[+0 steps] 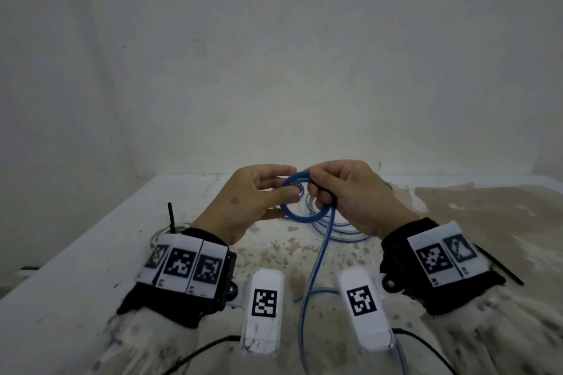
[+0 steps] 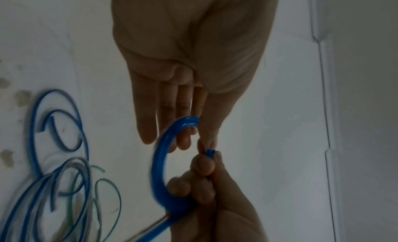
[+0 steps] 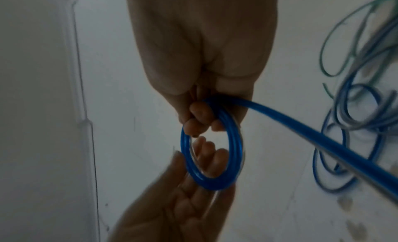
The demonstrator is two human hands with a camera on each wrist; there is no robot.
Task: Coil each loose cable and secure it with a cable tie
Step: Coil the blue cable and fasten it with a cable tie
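Above the white, stained counter (image 1: 91, 253), both hands met over a small coil of blue cable (image 1: 292, 213). The right hand (image 1: 356, 195) had its grip clenched on the coil: its curled fingers (image 3: 198, 111) closed round the ring's right side, where the turns lay bunched together. In the left wrist view a short blue cable end (image 2: 210, 152) stuck up just beside the right fingertips. The left hand (image 1: 253, 198) met the ring from the opposite side, its fingers (image 2: 148, 119) mostly straight and loosely spread, with the thumb and forefinger touching the coil's left edge; its grip looked relaxed rather than closed round the cable.

From the coil a long tail of the same blue cable (image 1: 316, 268) ran down toward the person, passing between the two wrist-mounted cameras and off the lower edge of the head view.

Farther back on the counter, partly hidden by the hands, lay a loose heap of other cables (image 3: 355, 109), blue, grey and green, tangled in open loops. A thin black strip (image 1: 499, 265) rested on the counter beside the right wrist; whether it was a cable tie could not be told.
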